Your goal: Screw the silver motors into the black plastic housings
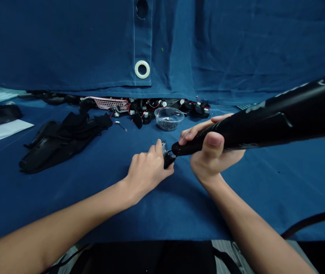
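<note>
While gripping electric screwdriver (245, 127) and black part (168, 159), fingers (191, 134) near a clear screw bowl (168, 118)

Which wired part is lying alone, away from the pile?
The small metal part with a thin wire, out on the cloth left of the clear bowl; the others sit bunched in the pile.

Bowl of small pieces (169, 120) on the table (236, 198) beyond the hands (148, 171) (212, 154), wired components (151, 110) behind it
</note>
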The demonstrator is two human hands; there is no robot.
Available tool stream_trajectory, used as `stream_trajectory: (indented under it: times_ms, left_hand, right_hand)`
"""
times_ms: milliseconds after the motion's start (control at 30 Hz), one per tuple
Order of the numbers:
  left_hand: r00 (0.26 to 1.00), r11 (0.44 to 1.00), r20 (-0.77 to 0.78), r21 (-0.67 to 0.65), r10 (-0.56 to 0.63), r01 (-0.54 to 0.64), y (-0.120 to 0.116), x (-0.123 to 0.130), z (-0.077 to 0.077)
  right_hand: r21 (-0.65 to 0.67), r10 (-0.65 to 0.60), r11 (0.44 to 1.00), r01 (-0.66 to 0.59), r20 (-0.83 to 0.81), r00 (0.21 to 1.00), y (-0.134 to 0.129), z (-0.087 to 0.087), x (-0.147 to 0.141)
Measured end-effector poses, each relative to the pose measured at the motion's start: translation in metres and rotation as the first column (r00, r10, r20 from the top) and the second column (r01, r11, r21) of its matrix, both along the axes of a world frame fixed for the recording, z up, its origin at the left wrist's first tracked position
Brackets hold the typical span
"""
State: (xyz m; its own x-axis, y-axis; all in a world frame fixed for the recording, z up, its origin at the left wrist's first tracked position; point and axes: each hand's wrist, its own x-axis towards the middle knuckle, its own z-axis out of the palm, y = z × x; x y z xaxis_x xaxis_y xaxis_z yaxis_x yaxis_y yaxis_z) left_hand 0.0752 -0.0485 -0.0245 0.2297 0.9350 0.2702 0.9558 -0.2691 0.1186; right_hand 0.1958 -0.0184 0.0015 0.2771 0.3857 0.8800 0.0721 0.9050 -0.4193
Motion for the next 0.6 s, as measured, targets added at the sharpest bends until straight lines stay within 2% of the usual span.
stream_trajectory:
  times_ms: [100,167,267,500,600]
  left_hand:
    - [1.0,1.0,0.003,0.016,0.016,-0.016,0.0028,-0.0021,0.0]
    - [1.0,1.0,0.013,0.017,0.014,-0.014,0.004,-0.0037,0.0002]
    - [1.0,1.0,0.022,0.005,-0.008,0.008,0.0042,-0.0057,0.0007]
    - [0.998,0.999,0.045,-0.008,-0.045,0.045,0.0027,-0.0069,0.0008]
    - [0.992,0.997,0.107,-0.019,-0.073,0.075,0.0054,-0.009,-0.0003]
  right_hand:
    - [0.14,0.094,0.987,-0.083,-0.072,0.993,0.0001,0.0024,-0.0013]
    - [0.177,0.119,0.979,-0.101,-0.098,0.988,0.0002,0.0045,-0.0024]
    - [0.155,0.094,0.985,-0.074,-0.125,0.988,-0.0004,0.0069,-0.003]
    - [0.055,-0.067,0.996,0.073,-0.111,0.992,-0.0022,0.0085,-0.0028]
    - [0.052,-0.065,0.996,0.072,-0.117,0.991,-0.0019,0.0084,-0.0029]
